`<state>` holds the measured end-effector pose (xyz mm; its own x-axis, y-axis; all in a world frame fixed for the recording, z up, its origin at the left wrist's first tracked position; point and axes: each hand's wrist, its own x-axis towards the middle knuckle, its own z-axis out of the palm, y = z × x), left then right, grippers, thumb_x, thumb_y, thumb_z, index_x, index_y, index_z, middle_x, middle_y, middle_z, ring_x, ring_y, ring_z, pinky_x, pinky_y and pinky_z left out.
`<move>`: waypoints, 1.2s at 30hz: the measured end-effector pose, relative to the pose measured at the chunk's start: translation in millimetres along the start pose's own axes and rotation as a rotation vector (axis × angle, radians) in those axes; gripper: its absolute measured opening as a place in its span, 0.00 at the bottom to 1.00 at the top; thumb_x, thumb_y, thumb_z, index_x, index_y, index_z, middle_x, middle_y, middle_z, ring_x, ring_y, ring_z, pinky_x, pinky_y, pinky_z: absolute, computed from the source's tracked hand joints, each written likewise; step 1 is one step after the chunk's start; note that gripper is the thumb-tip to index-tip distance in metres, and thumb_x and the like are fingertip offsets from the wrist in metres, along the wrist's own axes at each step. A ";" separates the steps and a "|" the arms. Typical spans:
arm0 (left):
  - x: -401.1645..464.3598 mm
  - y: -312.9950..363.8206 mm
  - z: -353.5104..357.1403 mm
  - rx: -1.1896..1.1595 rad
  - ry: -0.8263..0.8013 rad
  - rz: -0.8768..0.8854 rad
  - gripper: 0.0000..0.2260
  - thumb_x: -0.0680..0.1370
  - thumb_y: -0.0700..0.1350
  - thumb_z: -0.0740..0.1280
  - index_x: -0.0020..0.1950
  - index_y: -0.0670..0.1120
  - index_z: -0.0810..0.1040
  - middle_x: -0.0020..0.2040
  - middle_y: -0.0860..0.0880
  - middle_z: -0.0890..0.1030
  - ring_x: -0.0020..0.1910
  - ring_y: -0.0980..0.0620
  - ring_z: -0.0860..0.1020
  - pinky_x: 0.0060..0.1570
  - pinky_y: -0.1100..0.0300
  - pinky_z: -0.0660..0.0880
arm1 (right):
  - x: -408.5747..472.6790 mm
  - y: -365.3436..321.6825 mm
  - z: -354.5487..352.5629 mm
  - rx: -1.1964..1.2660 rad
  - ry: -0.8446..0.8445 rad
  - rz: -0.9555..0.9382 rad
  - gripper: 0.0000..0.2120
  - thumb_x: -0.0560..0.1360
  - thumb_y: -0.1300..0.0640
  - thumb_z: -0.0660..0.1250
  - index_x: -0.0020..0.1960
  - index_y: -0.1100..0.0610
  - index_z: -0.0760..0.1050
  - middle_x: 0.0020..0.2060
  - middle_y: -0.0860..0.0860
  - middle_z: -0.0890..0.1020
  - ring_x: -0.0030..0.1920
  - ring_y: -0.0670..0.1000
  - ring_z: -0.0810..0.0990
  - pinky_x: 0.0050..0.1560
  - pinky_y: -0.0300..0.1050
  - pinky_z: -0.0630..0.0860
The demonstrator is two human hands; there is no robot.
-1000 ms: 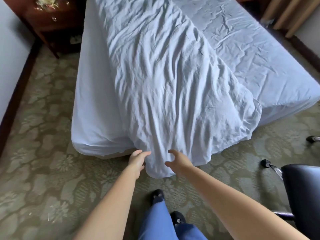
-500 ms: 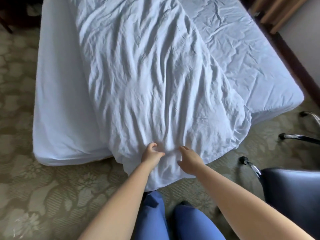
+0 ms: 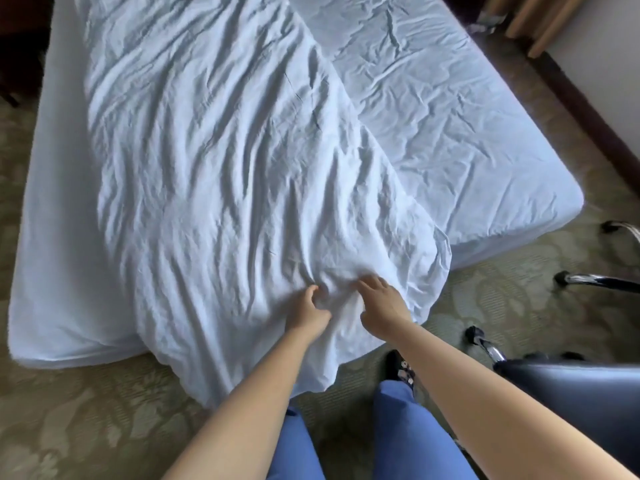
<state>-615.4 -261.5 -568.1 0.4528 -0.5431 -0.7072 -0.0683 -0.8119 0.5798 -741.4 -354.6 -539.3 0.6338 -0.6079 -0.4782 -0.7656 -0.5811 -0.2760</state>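
A crumpled white duvet (image 3: 221, 161) lies lengthwise along the bed (image 3: 450, 133) and hangs over its foot end onto the carpet. Both my hands are on it near that end, a short way apart. My left hand (image 3: 310, 311) grips a bunch of the fabric, fingers curled into it. My right hand (image 3: 381, 301) lies on the duvet with its fingers bent into the cloth, which gathers into creases between the two hands.
A dark chair (image 3: 575, 403) with chrome legs stands at the lower right, close to my right arm. Patterned green carpet (image 3: 69, 410) surrounds the bed. A wall with a dark skirting board (image 3: 588, 116) runs along the right. My blue trouser legs (image 3: 408, 438) are below.
I have stepped closer to the bed. Both hands moved from the duvet's hanging edge up onto it and closed into the fabric, bunching it.
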 end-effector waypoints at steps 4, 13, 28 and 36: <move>-2.9 36.2 47.5 0.284 0.231 0.028 0.32 0.69 0.45 0.68 0.72 0.46 0.62 0.70 0.44 0.60 0.69 0.42 0.62 0.67 0.54 0.64 | 12.2 74.4 -25.3 -0.156 0.048 -0.028 0.36 0.70 0.66 0.64 0.75 0.51 0.56 0.76 0.53 0.52 0.77 0.55 0.48 0.75 0.49 0.50; 12.4 65.1 144.6 0.577 0.486 0.150 0.47 0.63 0.54 0.74 0.75 0.43 0.55 0.73 0.41 0.61 0.71 0.38 0.62 0.70 0.38 0.56 | 68.9 195.3 -39.5 -0.629 -0.144 -0.194 0.39 0.78 0.60 0.61 0.78 0.52 0.38 0.77 0.56 0.38 0.77 0.56 0.37 0.76 0.55 0.41; 48.0 112.7 200.0 0.946 0.434 0.268 0.59 0.53 0.59 0.79 0.76 0.49 0.50 0.71 0.35 0.66 0.64 0.37 0.73 0.63 0.41 0.69 | 72.6 195.9 -37.7 0.531 0.008 0.100 0.04 0.75 0.64 0.58 0.43 0.58 0.63 0.43 0.62 0.80 0.43 0.62 0.77 0.37 0.47 0.64; 19.3 147.9 131.4 0.772 0.418 0.199 0.19 0.77 0.34 0.57 0.68 0.44 0.69 0.54 0.38 0.78 0.48 0.37 0.80 0.42 0.48 0.76 | 28.4 181.2 -48.6 0.562 0.072 0.022 0.07 0.77 0.55 0.60 0.43 0.58 0.66 0.36 0.55 0.78 0.38 0.60 0.78 0.34 0.50 0.72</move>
<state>-733.6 -420.3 -549.1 0.6454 -0.6888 -0.3302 -0.6896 -0.7113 0.1359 -856.8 -503.4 -562.4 0.6078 -0.6635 -0.4362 -0.7070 -0.2022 -0.6777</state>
